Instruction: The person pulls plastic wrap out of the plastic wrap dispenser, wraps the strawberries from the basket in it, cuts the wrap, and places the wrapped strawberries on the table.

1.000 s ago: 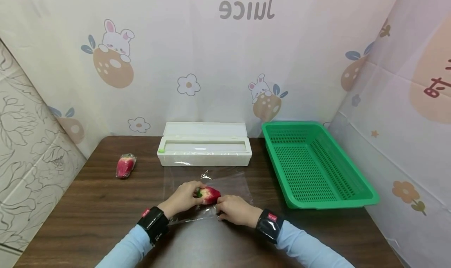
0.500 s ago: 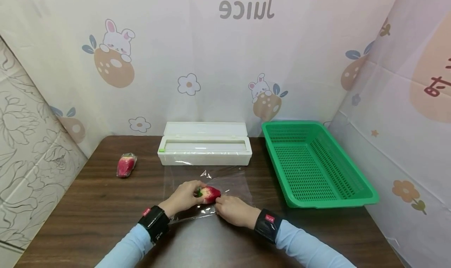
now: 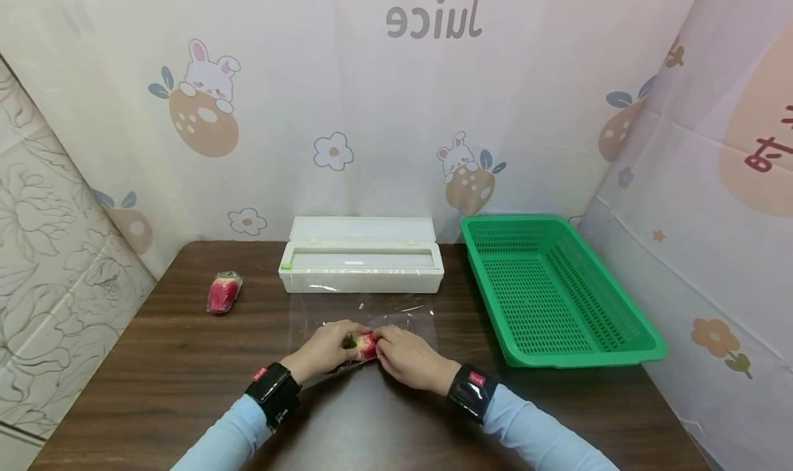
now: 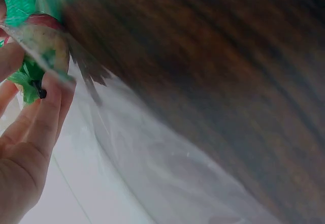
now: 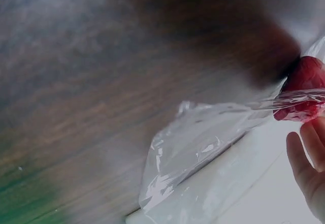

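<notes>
1. Left hand (image 3: 325, 347): thumb and fingers gripping a red fruit (image 3: 367, 347) by its leafy green end, same hold as half a second ago.
2. Right hand (image 3: 409, 357): this is the one that's changed. It was just off the fruit's tip, and now it's up and over, fingers touching the red end and hiding more of it. Can't tell if it's pinching the clear film (image 5: 193, 153) or only pressing it.
3. So the fruit sits between the two hands, on the film in the middle of the table (image 3: 155, 374). From the right wrist you can see a gathered strand of film lying across the red part.
4. The film's near right part, flat on the table before, is now pulled up toward the fruit. The far end still runs to the box.
5. White box (image 3: 362, 281) behind the hands: lid (image 3: 362, 230) flipped back, pale roll (image 3: 362, 259) inside the slot.
6. Green basket (image 3: 588, 359) off to the right, slotted sides, hasn't budged.
7. Far left, well apart from the hands: another red fruit, already wrapped (image 3: 225, 292), same spot as before.
</notes>
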`<act>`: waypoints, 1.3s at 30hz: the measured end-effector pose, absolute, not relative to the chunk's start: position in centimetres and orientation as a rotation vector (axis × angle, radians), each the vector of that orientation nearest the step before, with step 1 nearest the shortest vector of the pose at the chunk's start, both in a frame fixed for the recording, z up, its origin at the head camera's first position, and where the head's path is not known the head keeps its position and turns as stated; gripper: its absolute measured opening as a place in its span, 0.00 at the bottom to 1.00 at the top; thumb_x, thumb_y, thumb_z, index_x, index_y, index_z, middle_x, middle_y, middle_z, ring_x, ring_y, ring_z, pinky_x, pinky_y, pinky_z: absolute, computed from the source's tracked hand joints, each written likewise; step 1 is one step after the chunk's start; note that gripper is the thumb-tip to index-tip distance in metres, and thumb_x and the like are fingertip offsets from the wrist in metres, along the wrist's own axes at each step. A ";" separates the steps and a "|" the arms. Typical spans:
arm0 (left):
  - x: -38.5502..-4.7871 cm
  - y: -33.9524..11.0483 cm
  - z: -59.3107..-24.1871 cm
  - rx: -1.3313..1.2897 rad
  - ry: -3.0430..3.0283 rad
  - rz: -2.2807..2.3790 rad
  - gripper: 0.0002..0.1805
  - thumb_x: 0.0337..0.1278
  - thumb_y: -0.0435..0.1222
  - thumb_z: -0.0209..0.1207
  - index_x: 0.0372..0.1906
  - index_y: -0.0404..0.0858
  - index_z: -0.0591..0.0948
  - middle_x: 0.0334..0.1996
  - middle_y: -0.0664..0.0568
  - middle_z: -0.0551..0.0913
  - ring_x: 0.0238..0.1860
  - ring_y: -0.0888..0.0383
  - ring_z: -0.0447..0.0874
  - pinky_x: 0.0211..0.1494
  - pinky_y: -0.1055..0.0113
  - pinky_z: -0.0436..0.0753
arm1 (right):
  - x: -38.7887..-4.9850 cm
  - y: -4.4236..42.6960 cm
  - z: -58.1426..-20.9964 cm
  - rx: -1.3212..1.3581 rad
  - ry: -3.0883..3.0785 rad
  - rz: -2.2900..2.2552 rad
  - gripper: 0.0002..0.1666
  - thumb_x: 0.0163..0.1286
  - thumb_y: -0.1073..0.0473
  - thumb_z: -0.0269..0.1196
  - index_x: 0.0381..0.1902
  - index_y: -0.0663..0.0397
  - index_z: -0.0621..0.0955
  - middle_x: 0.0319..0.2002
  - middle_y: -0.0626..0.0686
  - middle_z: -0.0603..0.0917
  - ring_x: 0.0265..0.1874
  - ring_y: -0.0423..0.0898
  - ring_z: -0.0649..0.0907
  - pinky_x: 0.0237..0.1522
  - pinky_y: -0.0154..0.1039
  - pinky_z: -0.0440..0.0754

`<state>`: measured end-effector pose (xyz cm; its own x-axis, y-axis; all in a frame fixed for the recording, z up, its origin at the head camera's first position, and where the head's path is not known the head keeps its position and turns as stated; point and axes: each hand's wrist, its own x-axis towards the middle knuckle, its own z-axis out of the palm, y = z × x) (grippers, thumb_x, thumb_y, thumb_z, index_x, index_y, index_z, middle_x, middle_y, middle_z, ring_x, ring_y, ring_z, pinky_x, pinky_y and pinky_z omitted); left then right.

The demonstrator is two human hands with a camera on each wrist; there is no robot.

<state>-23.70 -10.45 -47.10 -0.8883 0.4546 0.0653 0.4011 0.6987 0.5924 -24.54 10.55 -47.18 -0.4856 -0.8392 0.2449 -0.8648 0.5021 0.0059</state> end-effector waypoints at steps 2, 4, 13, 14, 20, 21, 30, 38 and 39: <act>-23.7 -10.5 -47.2 0.710 2.810 0.961 0.23 0.47 0.38 0.65 0.53 0.42 0.78 0.48 0.50 0.81 0.45 0.58 0.78 0.45 0.59 0.76 | -24.6 10.5 -47.0 1.444 -2.599 0.206 0.05 0.65 0.57 0.55 0.33 0.50 0.77 0.45 0.48 0.76 0.44 0.41 0.76 0.43 0.33 0.78; -23.7 -10.5 -47.3 0.709 2.800 0.979 0.23 0.47 0.37 0.65 0.53 0.42 0.78 0.49 0.50 0.81 0.48 0.57 0.78 0.48 0.58 0.76 | -24.7 10.4 -46.9 1.426 -2.659 0.261 0.04 0.66 0.57 0.55 0.33 0.49 0.77 0.41 0.46 0.76 0.40 0.39 0.76 0.41 0.31 0.78; -23.6 -10.3 -47.4 0.739 2.767 1.024 0.23 0.50 0.29 0.60 0.55 0.35 0.76 0.51 0.45 0.80 0.54 0.51 0.76 0.54 0.54 0.75 | -25.4 10.3 -46.9 1.401 -2.691 0.466 0.03 0.64 0.59 0.57 0.30 0.49 0.74 0.33 0.44 0.74 0.33 0.37 0.73 0.37 0.30 0.76; -23.6 -10.3 -47.4 0.727 2.761 1.030 0.23 0.51 0.28 0.58 0.56 0.35 0.76 0.52 0.45 0.80 0.54 0.51 0.76 0.54 0.54 0.75 | -25.4 10.3 -47.0 1.401 -2.690 0.479 0.03 0.64 0.59 0.57 0.30 0.49 0.74 0.33 0.44 0.74 0.33 0.37 0.74 0.38 0.30 0.76; -23.4 -10.1 -47.3 0.627 2.755 1.034 0.24 0.51 0.33 0.52 0.57 0.38 0.76 0.54 0.48 0.78 0.55 0.55 0.74 0.54 0.57 0.74 | -25.6 10.2 -46.9 1.386 -2.724 0.522 0.03 0.64 0.60 0.57 0.30 0.49 0.75 0.34 0.44 0.75 0.35 0.37 0.74 0.41 0.32 0.76; -23.4 -10.1 -47.3 0.630 2.767 1.016 0.24 0.51 0.36 0.54 0.57 0.39 0.76 0.53 0.48 0.78 0.54 0.55 0.75 0.53 0.58 0.75 | -25.6 10.1 -46.9 1.382 -2.732 0.529 0.03 0.64 0.60 0.57 0.30 0.49 0.75 0.33 0.44 0.75 0.35 0.37 0.74 0.40 0.32 0.76; -23.4 -10.0 -48.0 0.787 2.921 0.809 0.32 0.34 0.44 0.72 0.51 0.40 0.77 0.45 0.53 0.81 0.44 0.59 0.79 0.46 0.62 0.78 | -25.7 9.9 -46.5 1.367 -2.753 0.574 0.03 0.65 0.59 0.57 0.30 0.50 0.75 0.32 0.43 0.74 0.33 0.37 0.72 0.37 0.30 0.74; -23.6 -10.2 -47.6 0.754 2.842 0.865 0.26 0.45 0.41 0.67 0.52 0.36 0.78 0.48 0.48 0.82 0.48 0.55 0.79 0.49 0.59 0.77 | -25.8 9.9 -46.5 1.366 -2.788 0.620 0.03 0.64 0.60 0.58 0.31 0.50 0.75 0.31 0.43 0.73 0.31 0.36 0.72 0.35 0.29 0.74; -23.7 -10.3 -47.5 0.753 2.826 0.871 0.26 0.46 0.41 0.66 0.53 0.36 0.77 0.49 0.48 0.81 0.49 0.55 0.78 0.49 0.58 0.77 | -25.8 10.0 -46.5 1.369 -2.789 0.626 0.03 0.64 0.60 0.58 0.30 0.50 0.75 0.30 0.43 0.73 0.30 0.36 0.72 0.35 0.29 0.74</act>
<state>-23.70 -10.26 -47.48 -0.8744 0.4818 0.0578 0.4308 0.7158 0.5497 -25.80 9.96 -46.48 -0.6264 -0.7657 0.1459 -0.7547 0.5489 -0.3594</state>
